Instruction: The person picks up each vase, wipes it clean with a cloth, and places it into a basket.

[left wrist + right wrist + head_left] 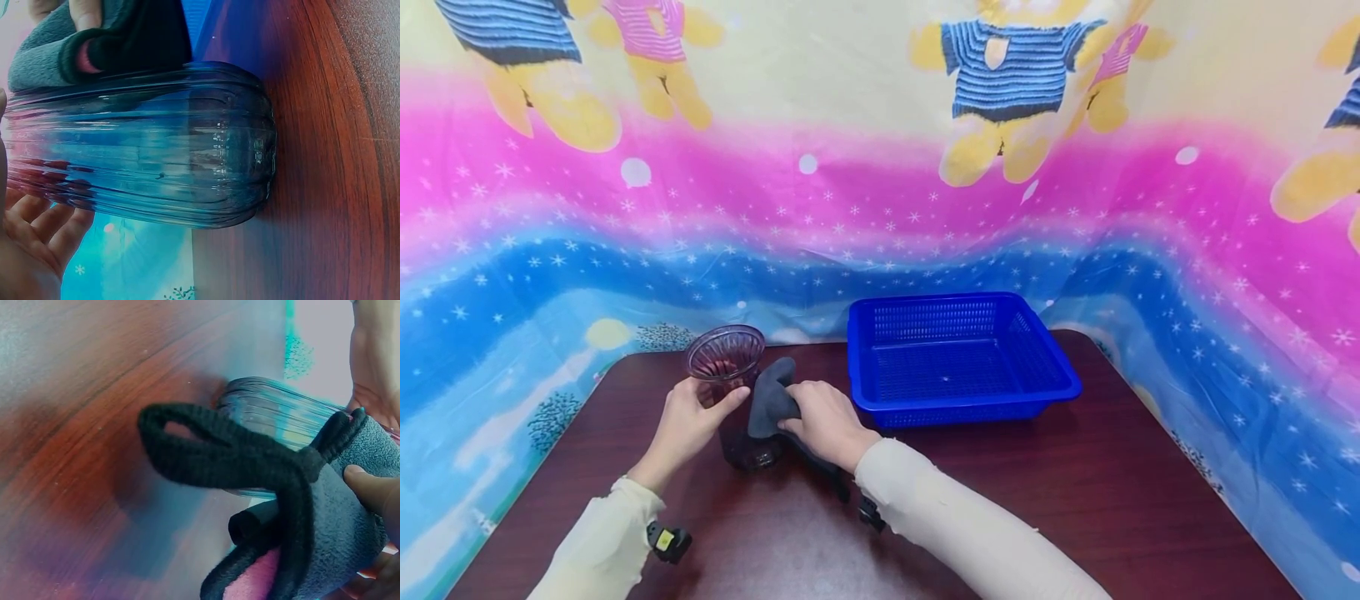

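Behind the grey cloth [771, 398], the lower side of the ribbed glass vase [730, 383] is hidden in the head view. Left hand [688, 421] curls round the vase, upright on the dark wooden table [1075, 500]. Right hand [827, 421] grips the soft fleecy cloth, pressing it against the glass. Beside them stands a blue perforated basket [958, 400].

left hand [688, 421] grips the glass vase [730, 392]; right hand [826, 423] presses a grey cloth [771, 400] against it
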A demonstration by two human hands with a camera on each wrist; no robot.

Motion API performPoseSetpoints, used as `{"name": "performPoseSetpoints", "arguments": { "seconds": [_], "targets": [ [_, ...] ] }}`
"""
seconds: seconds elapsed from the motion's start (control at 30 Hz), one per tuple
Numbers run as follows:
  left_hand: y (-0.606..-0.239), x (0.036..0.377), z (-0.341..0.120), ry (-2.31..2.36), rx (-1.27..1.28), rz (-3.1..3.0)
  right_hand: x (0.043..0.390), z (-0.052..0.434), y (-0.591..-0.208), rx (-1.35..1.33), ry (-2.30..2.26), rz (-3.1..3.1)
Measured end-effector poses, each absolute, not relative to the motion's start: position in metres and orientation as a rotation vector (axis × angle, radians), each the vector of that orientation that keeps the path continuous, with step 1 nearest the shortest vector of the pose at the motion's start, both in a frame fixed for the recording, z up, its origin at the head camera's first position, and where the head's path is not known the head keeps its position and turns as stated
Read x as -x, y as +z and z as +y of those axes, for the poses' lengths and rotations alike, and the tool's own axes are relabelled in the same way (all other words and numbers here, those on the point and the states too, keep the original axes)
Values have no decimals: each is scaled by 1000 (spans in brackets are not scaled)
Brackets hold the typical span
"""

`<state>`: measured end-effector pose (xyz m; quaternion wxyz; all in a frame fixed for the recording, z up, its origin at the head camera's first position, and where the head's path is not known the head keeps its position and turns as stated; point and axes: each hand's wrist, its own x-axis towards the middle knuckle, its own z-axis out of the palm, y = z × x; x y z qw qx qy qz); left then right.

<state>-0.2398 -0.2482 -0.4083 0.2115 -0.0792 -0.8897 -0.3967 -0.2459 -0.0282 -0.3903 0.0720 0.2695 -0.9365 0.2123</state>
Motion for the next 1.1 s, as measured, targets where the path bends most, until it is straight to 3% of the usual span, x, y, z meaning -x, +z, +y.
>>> {"name": "performPoseSetpoints", "arguments": {
  "seconds": [0.53, 1.1],
  "targets": [
    [-409, 239, -248, -1102, 228, -2488, 247, -32, -380, -809, 641, -2801],
    [-411, 242, -250, -1105, 222, -2464, 249, -32, -394, -804, 543, -2837]
  ]
}}
